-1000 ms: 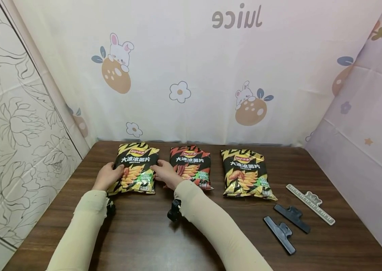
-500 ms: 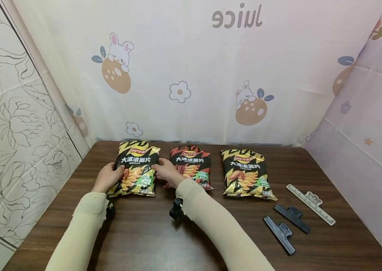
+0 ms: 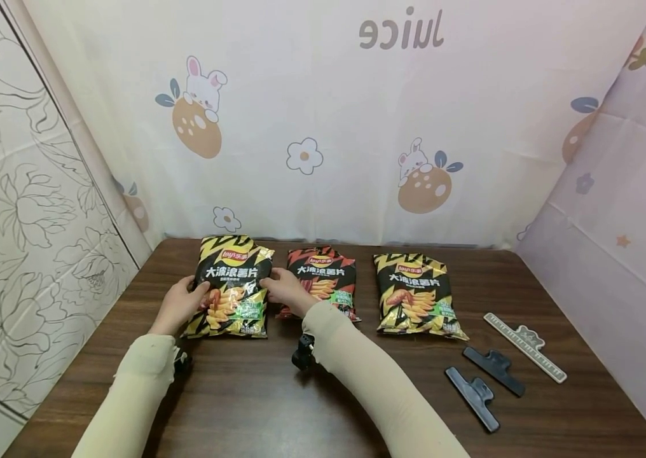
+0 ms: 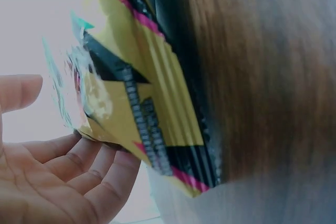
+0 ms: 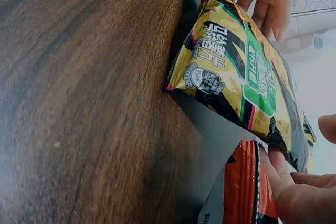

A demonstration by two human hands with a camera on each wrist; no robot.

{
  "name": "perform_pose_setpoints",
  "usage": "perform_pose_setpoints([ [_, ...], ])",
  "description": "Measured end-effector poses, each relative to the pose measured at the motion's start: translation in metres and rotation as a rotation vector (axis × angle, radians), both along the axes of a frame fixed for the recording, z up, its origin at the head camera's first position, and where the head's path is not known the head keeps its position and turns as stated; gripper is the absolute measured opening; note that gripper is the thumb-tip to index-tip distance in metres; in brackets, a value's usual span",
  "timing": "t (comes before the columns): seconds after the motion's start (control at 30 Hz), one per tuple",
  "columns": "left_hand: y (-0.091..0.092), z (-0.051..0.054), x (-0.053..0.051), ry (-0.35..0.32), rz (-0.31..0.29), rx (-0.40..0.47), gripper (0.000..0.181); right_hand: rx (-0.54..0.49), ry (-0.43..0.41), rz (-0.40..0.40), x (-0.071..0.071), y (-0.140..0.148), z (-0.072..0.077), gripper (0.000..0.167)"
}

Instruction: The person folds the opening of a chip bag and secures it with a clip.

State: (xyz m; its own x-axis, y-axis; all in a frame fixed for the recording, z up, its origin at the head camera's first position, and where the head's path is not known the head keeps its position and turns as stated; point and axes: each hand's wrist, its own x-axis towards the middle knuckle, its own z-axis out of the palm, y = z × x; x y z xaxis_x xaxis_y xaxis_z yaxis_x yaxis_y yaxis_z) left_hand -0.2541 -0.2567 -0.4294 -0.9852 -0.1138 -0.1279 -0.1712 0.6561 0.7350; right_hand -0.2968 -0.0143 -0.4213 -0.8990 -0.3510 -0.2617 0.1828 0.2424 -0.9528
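Observation:
A yellow-and-black bag of potato chips (image 3: 230, 289) is at the left of the table, tilted slightly, with its bottom seam toward the person. My left hand (image 3: 177, 305) grips its left side; in the left wrist view, the fingers (image 4: 107, 174) curl under the bag while the thumb stands off its surface. At the other side, my right hand (image 3: 287, 289) holds the bag's right edge, its fingers partly hidden beneath in the right wrist view. Close behind that hand lies a red-and-black chip bag (image 3: 323, 270), partly covered by it.
Another yellow-and-black chip bag (image 3: 414, 292) lies right of the red one. Nearer the table's right edge are two dark bag clips (image 3: 494, 369) and a long pale clip (image 3: 526, 345). A printed curtain (image 3: 311, 203) hangs behind the table (image 3: 243, 407).
The held bag has shifted slightly right, and its face now tilts up more toward the camera. Both hands have moved with it. The other bags and the clips stay put.

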Motion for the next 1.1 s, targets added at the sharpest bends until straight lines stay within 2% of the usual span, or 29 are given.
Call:
perform_pose_setpoints([
  [0.2, 0.002, 0.004, 0.007, 0.025, 0.0, 0.004, 0.073, -0.016, -0.01, 0.004, 0.001, 0.004, 0.002, 0.06],
  [0.43, 0.004, 0.005, 0.014, 0.03, 0.018, 0.056, 0.071, -0.015, 0.011, -0.001, 0.002, 0.006, 0.001, 0.058],
  [0.8, 0.01, 0.004, 0.021, 0.058, 0.024, 0.059, 0.072, 0.024, 0.077, -0.028, 0.012, 0.011, 0.001, 0.054],
  [1.1, 0.014, 0.002, 0.025, 0.08, 0.029, 0.073, 0.068, 0.027, 0.111, 0.001, 0.022, 0.021, 0.002, 0.055],
])
